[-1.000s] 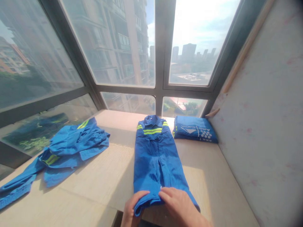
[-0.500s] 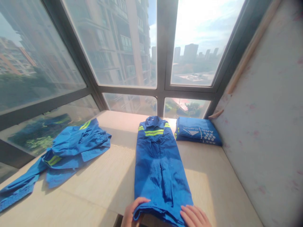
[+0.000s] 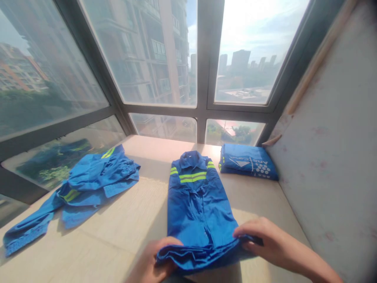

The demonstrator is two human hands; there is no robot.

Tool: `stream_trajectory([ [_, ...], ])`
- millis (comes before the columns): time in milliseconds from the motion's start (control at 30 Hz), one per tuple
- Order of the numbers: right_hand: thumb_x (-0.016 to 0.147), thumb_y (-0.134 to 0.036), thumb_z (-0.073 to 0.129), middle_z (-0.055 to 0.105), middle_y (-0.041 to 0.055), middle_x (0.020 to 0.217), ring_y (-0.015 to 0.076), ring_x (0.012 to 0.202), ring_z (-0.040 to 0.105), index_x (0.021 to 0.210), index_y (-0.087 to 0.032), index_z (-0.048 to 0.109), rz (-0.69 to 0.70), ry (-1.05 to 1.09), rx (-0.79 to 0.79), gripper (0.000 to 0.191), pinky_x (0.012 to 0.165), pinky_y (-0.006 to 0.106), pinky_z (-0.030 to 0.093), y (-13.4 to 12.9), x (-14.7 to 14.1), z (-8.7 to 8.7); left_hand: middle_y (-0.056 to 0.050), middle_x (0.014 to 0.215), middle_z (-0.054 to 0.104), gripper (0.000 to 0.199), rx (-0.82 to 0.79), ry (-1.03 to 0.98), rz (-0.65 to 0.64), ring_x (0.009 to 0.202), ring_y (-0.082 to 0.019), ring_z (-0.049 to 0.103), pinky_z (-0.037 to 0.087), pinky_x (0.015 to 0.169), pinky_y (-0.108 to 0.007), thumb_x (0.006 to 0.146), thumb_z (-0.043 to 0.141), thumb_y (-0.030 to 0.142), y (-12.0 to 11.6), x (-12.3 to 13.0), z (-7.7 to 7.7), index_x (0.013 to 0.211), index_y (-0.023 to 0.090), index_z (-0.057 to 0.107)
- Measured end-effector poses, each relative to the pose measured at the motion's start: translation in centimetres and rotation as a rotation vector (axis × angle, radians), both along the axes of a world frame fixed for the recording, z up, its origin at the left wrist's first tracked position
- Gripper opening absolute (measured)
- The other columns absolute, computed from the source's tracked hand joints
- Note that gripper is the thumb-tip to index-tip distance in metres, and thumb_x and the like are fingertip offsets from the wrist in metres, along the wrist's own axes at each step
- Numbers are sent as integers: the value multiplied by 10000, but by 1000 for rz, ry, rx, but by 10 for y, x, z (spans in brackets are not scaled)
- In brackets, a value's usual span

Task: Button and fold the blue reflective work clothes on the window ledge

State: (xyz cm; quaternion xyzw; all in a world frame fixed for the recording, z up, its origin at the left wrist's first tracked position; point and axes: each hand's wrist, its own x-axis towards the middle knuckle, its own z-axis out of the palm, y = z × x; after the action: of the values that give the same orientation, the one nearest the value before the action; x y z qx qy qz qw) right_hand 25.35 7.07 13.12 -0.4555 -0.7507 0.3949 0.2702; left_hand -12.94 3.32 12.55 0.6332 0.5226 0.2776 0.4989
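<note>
A blue work jacket (image 3: 191,208) with yellow-green reflective stripes lies face up in a long narrow fold, its collar toward the window. My left hand (image 3: 157,255) grips the left corner of its near hem, thumb on top and fingers underneath. At the right corner, my right hand (image 3: 259,239) pinches the same hem between thumb and fingers. Between both hands the hem is lifted off the surface, and its layered edge shows.
A rumpled blue jacket (image 3: 97,177) lies at the left, one sleeve stretched toward me. Folded blue clothing (image 3: 247,161) with a white print sits at the back right, by the wall (image 3: 330,157). Windows border the pale wooden surface (image 3: 118,224).
The jacket's near hem has been raised and the garment shifted slightly away from me. My right hand has gone from lying on the hem to pinching its corner.
</note>
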Motion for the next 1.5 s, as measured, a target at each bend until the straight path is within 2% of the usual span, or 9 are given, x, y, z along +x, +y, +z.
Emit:
stream_trajectory([
  [133,947,-398,639,642,78,1218,222,1038,646,1222,-180,624,-167,156,-132,351,894,410,560,75,-13,-4,-100,1078,753,500,1,-141,264,1011,-297,688,542,907,-362,726,781,514,82,0,-6,1088,172,734],
  [333,961,-395,620,604,79,1267,242,1081,626,1260,-165,595,-323,192,-193,377,911,439,553,144,-52,-61,-150,1082,756,625,-246,-307,416,1040,-345,694,549,929,-466,652,798,596,162,2,-100,1065,134,718],
  [467,922,-465,640,649,93,1217,271,1063,639,1228,-165,629,-416,186,-245,429,912,425,542,161,-55,-107,-161,1185,725,680,-203,-293,413,1108,-332,677,539,964,-458,680,799,559,163,-2,-123,1184,122,661],
  [667,714,-577,696,706,157,1172,334,1087,667,1286,-154,601,-541,174,-315,718,896,443,544,160,-44,-156,-165,1313,661,693,-85,-237,346,1194,-317,634,487,1046,-452,770,728,526,172,2,-108,1315,120,592],
  [800,783,-533,618,701,145,1201,297,1076,682,1403,-149,482,-493,320,-276,743,910,426,548,157,-45,-163,-170,1281,678,675,-51,-182,412,1179,-329,639,481,1035,-457,755,733,529,183,10,-115,1279,119,618],
  [1000,772,-476,613,699,152,1178,316,1079,665,1327,-149,557,-589,84,-126,647,959,456,513,154,-49,-165,-162,1218,706,644,23,16,582,1191,-339,625,461,1038,-453,717,763,507,180,12,-133,1221,123,647],
  [1267,867,-411,515,661,165,1202,310,1097,637,1349,-146,527,-627,-145,94,550,972,474,501,150,-56,-162,-204,1385,595,689,44,259,553,1291,-353,552,423,1067,-446,763,714,517,184,14,-118,1313,127,572],
  [1367,897,-411,477,590,188,1319,317,1182,594,1376,-139,502,-603,-230,203,552,1023,496,472,136,-53,-167,-206,1321,630,737,-15,364,524,1211,-346,609,454,1011,-457,828,621,547,166,10,-116,1416,129,469],
  [1500,915,-507,474,662,153,1199,255,888,700,1395,-155,465,-642,-118,-12,596,814,421,575,101,-34,-174,-127,977,738,796,-147,261,506,950,-320,704,515,895,-453,833,545,638,117,-5,-125,1421,110,454],
])
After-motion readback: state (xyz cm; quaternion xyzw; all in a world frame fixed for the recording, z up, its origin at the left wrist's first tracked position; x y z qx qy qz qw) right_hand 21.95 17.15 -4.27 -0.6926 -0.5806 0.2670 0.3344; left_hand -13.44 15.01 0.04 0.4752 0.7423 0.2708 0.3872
